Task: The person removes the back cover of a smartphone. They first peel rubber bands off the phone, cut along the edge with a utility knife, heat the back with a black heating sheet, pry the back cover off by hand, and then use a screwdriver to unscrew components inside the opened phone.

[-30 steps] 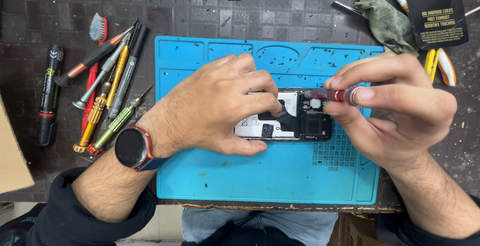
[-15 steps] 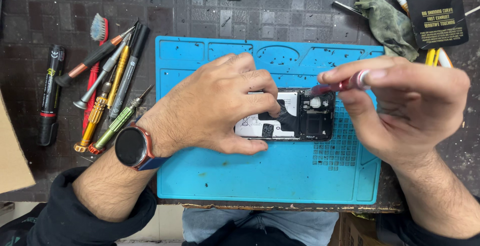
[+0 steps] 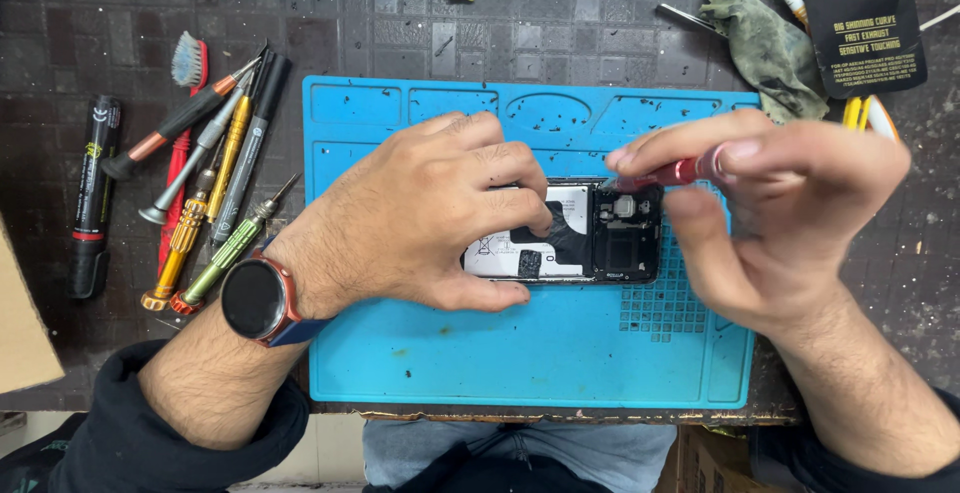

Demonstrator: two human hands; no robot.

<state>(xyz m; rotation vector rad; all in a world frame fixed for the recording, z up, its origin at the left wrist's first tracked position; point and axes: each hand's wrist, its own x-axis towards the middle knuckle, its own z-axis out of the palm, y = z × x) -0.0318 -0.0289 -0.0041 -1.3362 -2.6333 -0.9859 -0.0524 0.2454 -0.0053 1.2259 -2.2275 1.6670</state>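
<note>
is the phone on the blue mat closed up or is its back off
Back off: the phone lies with its inner parts bared, pinned by the left hand.

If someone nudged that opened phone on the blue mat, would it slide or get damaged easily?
The opened phone lies flat, so it probably won't tip or roll. The blue mat looks rubbery, so it likely grips rather than slides. Its exposed insides seem fragile; the left hand steadies it.

Screwdrivers (image 3: 215, 188), brush (image 3: 186, 63), black marker (image 3: 92, 193) left; rag (image 3: 765, 48) top right.

hands (image 3: 420, 213): 2; phone (image 3: 570, 243): 1; mat (image 3: 520, 353): 1; watch (image 3: 255, 298): 1
</note>
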